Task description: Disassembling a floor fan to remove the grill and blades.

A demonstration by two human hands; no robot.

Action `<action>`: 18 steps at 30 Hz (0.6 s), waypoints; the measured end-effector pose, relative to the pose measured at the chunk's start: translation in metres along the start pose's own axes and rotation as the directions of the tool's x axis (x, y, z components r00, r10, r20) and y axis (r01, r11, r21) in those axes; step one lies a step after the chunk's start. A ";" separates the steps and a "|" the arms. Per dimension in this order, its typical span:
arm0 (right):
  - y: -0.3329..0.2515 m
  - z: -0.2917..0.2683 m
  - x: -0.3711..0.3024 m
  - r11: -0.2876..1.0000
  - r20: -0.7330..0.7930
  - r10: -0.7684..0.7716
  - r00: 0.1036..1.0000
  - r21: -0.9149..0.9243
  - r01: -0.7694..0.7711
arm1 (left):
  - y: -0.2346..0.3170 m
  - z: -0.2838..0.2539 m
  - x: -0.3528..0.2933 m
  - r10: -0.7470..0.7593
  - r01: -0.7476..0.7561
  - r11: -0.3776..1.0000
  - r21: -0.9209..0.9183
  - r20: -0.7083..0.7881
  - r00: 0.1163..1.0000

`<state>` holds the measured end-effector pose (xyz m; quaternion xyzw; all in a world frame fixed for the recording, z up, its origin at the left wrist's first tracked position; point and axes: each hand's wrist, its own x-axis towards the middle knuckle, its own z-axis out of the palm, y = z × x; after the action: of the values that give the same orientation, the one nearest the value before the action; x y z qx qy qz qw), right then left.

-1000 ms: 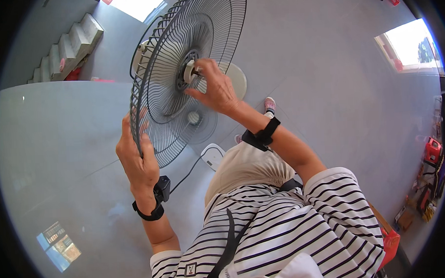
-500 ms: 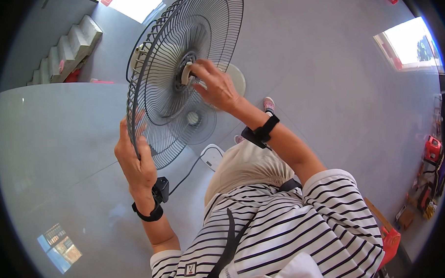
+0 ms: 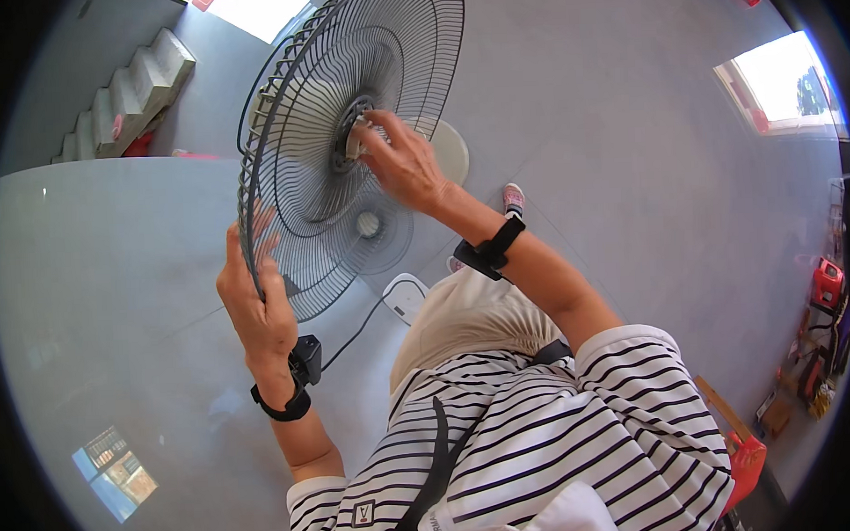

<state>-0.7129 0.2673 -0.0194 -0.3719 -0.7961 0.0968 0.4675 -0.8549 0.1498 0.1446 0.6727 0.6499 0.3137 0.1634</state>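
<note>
A large dark wire fan guard (image 3: 298,111) is held up on edge, tilted, in front of me. My left hand (image 3: 261,304) grips its lower left rim, thumb on the near side and fingers behind the wires. At the guard's middle, my right hand (image 3: 401,163) has its fingers curled round a small pale piece (image 3: 354,137) on the dark hub ring (image 3: 343,161). The fingers partly hide that piece, and I cannot tell its exact kind. A pale round base (image 3: 453,152) shows behind my right hand.
Beyond the guard, a round grey disc with a white centre (image 3: 368,224) shows low down. A white flat object (image 3: 405,298) lies by my legs, a dark cord (image 3: 357,341) beside it. Concrete steps (image 3: 129,103) rise far left; tools and a red case (image 3: 826,283) line the right.
My right hand has shifted slightly left, its fingers turning at the hub piece. The guard has tilted a little to the left. My left hand keeps its hold on the rim.
</note>
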 end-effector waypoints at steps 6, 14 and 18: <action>-0.013 -0.009 0.019 0.259 0.377 0.738 0.560 0.608 -0.751 | 0.001 0.000 -0.001 -0.071 0.071 0.997 -0.026 -0.009 0.997; 0.006 0.007 -0.002 0.996 -0.012 -0.049 0.999 -0.078 0.048 | 0.004 -0.001 0.003 -0.017 0.017 1.000 -0.018 0.015 1.000; -0.010 -0.007 0.004 0.980 0.052 0.146 0.988 0.127 -0.152 | -0.002 -0.003 -0.002 -0.028 0.028 1.000 0.004 0.011 1.000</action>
<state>-0.7135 0.2610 -0.0080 -0.3970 -0.7678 0.1913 0.4651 -0.8586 0.1479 0.1451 0.6654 0.6591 0.3064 0.1700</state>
